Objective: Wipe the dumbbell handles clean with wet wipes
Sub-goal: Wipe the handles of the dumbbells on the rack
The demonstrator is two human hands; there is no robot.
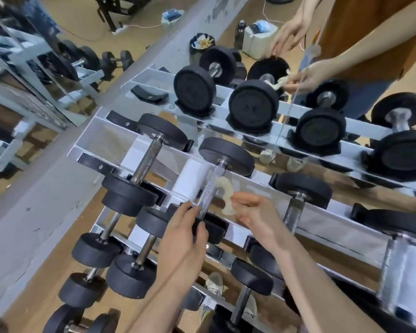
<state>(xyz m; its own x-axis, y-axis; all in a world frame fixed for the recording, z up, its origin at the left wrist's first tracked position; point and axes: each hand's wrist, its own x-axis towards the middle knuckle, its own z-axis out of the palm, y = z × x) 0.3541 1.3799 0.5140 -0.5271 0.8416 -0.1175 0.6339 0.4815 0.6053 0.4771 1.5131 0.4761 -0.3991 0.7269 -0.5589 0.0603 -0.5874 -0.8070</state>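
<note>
The right hand (255, 212) pinches the wet wipe (226, 197) just right of the shiny handle (210, 186), which points away from the person. The left hand (183, 234) grips its near weight (213, 228)

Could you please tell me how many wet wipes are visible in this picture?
2. One crumpled pale wet wipe is pinched in the right hand beside a chrome dumbbell handle; the other is in a second person's hand at the upper rack. More may be hidden.
</note>
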